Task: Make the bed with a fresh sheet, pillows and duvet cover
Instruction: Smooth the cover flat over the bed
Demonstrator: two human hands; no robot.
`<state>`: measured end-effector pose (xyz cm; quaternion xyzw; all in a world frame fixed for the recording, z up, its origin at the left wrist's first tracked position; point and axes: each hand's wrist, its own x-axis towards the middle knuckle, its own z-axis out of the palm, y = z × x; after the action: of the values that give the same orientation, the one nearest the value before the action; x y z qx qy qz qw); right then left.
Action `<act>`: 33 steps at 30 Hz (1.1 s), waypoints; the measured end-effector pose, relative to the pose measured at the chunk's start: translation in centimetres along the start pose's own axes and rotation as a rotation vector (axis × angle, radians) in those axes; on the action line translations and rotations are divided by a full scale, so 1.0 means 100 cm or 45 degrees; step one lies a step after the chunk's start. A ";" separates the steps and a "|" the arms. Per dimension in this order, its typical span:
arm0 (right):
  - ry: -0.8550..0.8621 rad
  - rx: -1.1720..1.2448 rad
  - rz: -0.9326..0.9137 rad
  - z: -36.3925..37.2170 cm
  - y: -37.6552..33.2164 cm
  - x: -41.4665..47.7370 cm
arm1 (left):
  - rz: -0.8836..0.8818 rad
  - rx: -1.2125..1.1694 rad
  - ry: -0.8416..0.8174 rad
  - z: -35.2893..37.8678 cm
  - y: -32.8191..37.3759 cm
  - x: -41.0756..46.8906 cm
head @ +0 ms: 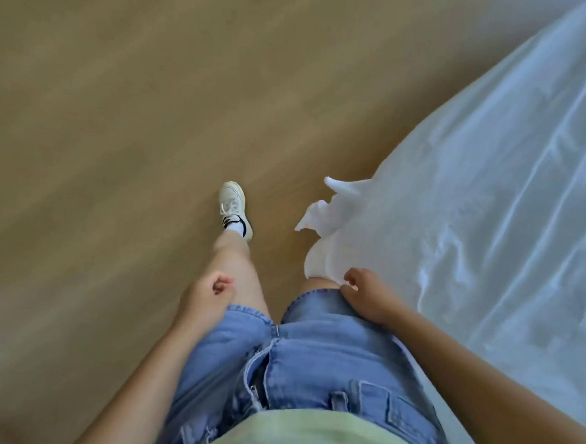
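One sheet (492,199): white, spread at right, edge bunched by right thigh
Left hand (208,292): loosely curled, holds nothing, beside denim shorts (311,353)
Right hand (366,295): fingers curled, pinching sheet's bunched edge
Floor (120,108): wood, white sneaker (234,208) on it

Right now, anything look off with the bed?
Yes: the white sheet is creased, and its corner hangs loose and bunched, untucked, just ahead of the right hand. No spill or tear visible.
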<state>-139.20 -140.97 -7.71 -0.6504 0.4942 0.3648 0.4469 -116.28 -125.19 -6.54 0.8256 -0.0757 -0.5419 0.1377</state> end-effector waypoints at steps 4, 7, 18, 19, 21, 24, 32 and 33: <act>0.038 0.033 -0.037 -0.054 -0.089 0.017 | 0.036 0.058 -0.081 -0.093 0.082 0.065; 0.078 0.140 -0.096 -0.095 -0.137 0.025 | 0.108 0.348 -0.133 -0.143 0.151 0.108; 0.415 0.569 0.015 -0.326 -0.101 0.093 | 0.270 0.701 -0.368 -0.075 0.511 0.178; 0.426 0.567 0.025 -0.356 -0.091 0.099 | 0.262 0.710 -0.401 -0.060 0.546 0.177; 0.470 0.563 0.055 -0.407 -0.074 0.107 | 0.288 0.726 -0.467 -0.035 0.608 0.174; 0.495 0.548 0.123 -0.486 -0.050 0.111 | 0.391 0.821 -0.507 -0.003 0.705 0.175; 0.528 0.733 0.219 -0.694 0.024 0.176 | 0.442 0.835 -0.603 0.085 0.928 0.210; 0.556 0.781 0.233 -0.724 0.032 0.185 | 0.456 0.825 -0.634 0.096 0.958 0.219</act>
<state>-135.37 -215.35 -1.20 -0.5022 0.7199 0.0913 0.4703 -113.95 -223.64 0.40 0.6443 -0.4141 -0.6403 -0.0588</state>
